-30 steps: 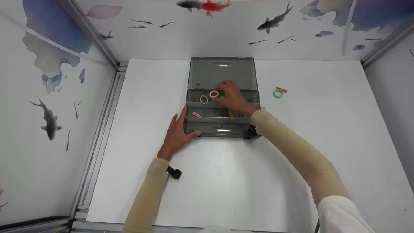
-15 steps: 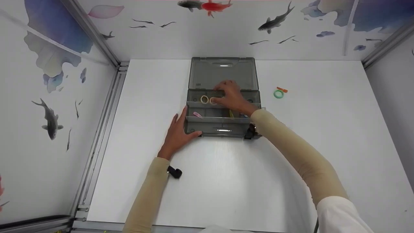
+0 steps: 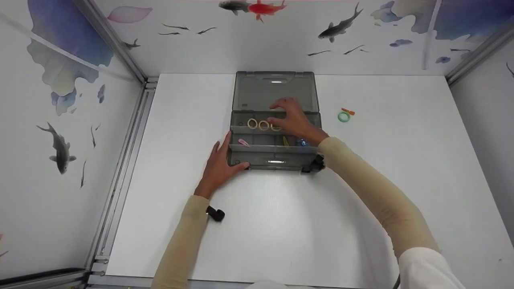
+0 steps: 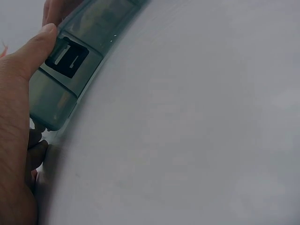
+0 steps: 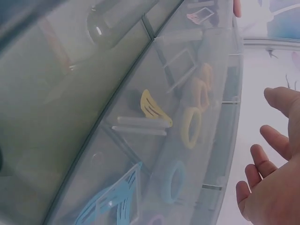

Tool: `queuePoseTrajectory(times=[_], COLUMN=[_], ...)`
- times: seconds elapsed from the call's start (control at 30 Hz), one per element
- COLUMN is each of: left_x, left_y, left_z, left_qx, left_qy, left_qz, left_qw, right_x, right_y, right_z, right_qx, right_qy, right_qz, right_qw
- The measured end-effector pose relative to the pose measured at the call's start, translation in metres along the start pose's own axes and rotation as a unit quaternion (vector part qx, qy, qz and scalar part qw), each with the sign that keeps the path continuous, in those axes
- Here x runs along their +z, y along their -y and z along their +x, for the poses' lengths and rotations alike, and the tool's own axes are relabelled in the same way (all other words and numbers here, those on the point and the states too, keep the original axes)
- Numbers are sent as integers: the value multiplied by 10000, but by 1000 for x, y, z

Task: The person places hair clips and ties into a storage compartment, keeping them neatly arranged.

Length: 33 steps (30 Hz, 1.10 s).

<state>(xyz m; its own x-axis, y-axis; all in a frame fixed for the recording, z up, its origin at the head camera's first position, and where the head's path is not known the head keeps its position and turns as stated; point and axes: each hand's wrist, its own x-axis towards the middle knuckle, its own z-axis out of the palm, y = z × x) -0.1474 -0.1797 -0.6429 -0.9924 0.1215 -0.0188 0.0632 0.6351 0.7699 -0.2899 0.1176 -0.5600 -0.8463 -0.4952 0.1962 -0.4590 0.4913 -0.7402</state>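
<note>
My left hand [image 3: 219, 166] rests at the front left corner of a smoky plastic compartment box [image 3: 257, 160], fingers stretched along its side, thumb on the front edge. In the left wrist view the thumb lies beside a black latch [image 4: 68, 57]. Over the back row my right hand [image 3: 296, 120] hovers with fingers parted and nothing held. Below it are beige hair ties [image 3: 252, 123], the rightmost partly hidden. The right wrist view also shows a blue hair tie [image 5: 168, 185]. The middle row holds a pink snap hair clip [image 3: 243, 142], a yellow one [image 3: 285, 141] and blue ones [image 3: 304, 142].
The box's lid [image 3: 277, 92] leans back toward the rear wall. A green hair tie [image 3: 343, 117] and an orange hair clip [image 3: 348, 111] lie on the white table [image 3: 257, 224], right of the box. Printed walls enclose the table.
My right hand lowered a beige hair tie into the back row and let go, then shifted slightly right with its fingers parted. My left hand has stayed at the box corner.
</note>
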Motion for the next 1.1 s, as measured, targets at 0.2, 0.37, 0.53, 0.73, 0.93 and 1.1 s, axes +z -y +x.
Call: queuePoseTrajectory(times=[0.2,0.37,0.53,0.73,0.93,1.1], left_x=[0,1,1,0,1,1], left_y=[1,2,3,3,3,4], left_z=[-1,-1,0,0,1,1], left_qx=[-26,-55,-67,-16,41,69], left_qy=[13,20,14,11,35,8], left_qz=[-9,3,-1,-24,-41,13], left_qw=[10000,10000,10000,10000,10000,10000], right_x=[-7,-16,-23,-31,-39,-44], right_y=[-3,-4,-7,-13,-18,-21], right_z=[-14,-29,-40,-56,-72,-83], right_qx=[76,283,132,215,414,366], right_qy=[-51,-85,-256,-375,-506,-657], right_qz=[266,500,581,671,669,588], right_qw=[9996,9983,9979,9968,9956,9954])
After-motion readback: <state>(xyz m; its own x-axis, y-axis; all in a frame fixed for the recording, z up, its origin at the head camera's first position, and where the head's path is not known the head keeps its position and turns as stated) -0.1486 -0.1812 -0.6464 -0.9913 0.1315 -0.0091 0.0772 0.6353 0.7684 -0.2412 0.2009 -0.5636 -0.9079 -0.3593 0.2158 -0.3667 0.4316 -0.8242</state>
